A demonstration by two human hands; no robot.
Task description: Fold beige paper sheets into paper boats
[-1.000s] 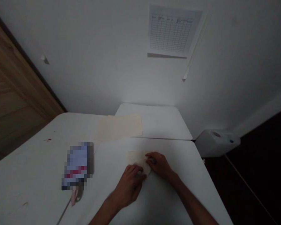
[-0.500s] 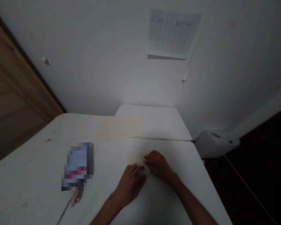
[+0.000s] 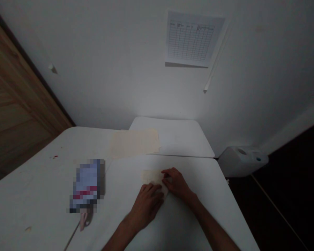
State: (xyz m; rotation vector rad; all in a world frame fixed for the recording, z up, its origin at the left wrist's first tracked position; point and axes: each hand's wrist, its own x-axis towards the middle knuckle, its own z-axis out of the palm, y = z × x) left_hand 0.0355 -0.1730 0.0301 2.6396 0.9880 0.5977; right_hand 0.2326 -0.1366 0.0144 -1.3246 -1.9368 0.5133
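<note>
A small cream piece of paper (image 3: 149, 175) lies on the white table, partly hidden by my hands. My left hand (image 3: 148, 202) rests over its near side, fingers bent and thumb beneath, closed on the paper. At the paper's right side is my right hand (image 3: 176, 183). Its index finger and thumb stand a little apart, with the fingertips at the paper. How the paper is folded under the fingers is too dim to make out.
Larger cream sheets (image 3: 134, 143) lie across the table joint toward the wall. On the left is a blurred-out blue and red item (image 3: 86, 183) with a pink strap (image 3: 83, 220). A white plastic container (image 3: 242, 162) stands beyond the table's right edge. A printed chart (image 3: 193, 40) hangs on the wall.
My right index finger and thumb have parted slightly at the paper's right side. My left hand stays on the paper almost unmoved.
</note>
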